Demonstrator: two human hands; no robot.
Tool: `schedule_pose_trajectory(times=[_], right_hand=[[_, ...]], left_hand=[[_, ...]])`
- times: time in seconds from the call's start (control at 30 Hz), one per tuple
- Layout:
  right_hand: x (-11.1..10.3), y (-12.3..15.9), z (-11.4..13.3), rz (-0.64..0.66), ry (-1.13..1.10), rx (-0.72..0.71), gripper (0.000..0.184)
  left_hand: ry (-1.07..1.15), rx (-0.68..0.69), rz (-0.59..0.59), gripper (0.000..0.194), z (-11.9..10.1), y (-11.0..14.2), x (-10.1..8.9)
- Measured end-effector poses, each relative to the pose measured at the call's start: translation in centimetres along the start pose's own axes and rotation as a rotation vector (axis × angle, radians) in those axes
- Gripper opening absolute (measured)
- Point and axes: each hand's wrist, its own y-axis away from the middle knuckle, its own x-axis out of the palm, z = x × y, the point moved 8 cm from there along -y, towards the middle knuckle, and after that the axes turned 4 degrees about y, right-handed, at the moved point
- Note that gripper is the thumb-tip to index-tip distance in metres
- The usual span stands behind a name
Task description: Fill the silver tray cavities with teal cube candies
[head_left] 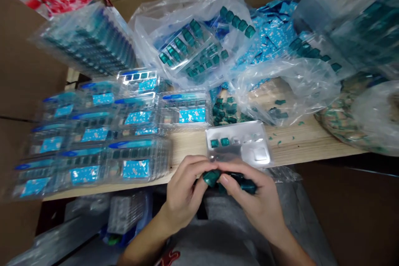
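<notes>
The left hand [187, 185] is pinching a green block [211, 178] between thumb and fingers, just in front of the tray [222, 156]. The right hand [254, 193] is curling closed around more blocks [248, 186]; fingers are hiding any join, so whether all are connecting is uncertain. A slackening pinch would be risking a dropped block; a knuckle knocking the tray would be unseating its two blocks [225, 141].
</notes>
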Motion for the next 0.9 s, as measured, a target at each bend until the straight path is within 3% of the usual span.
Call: schedule_pose_trajectory(times=[0.1, 0.2, 0.37, 0.47, 0.57, 0.7, 0.9], right_hand=[[-0.5, 0.6, -0.7, 0.014, 0.021, -0.014, 0.038], [-1.4, 1.2, -1.4, 0.055, 0.079, -0.061, 0.046], [-2.3, 1.3, -1.9, 0.119, 0.132, -0.122, 0.037], [-2.8, 0.6, -2.1, 0.135, 0.188, -0.062, 0.028], [-3.7, -0.6, -1.9, 0.158, 0.295, -0.067, 0.023], [-5.3, -2.8, -1.5, 0.130, 0.578, -0.186, 0.029], [-3.3, -4.7, -1.8, 0.285, 1.014, -0.299, 0.030]], left_hand=[[-0.051, 0.031, 0.007, 0.031, 0.0, 0.2, 0.7], [0.043, -0.052, 0.096, 0.032, 0.6, 0.6, 2.4], [0.346, -0.356, 0.128, 0.031, 2.7, 1.7, 4.5], [0.391, -0.396, 0.118, 0.039, 3.3, 1.6, 4.8], [0.347, -0.395, 0.109, 0.043, 4.1, 1.1, 4.4], [0.229, -0.375, -0.010, 0.034, 5.3, 0.5, 2.2], [0.106, -0.335, 0.040, 0.026, 5.5, 0.4, 1.6]])
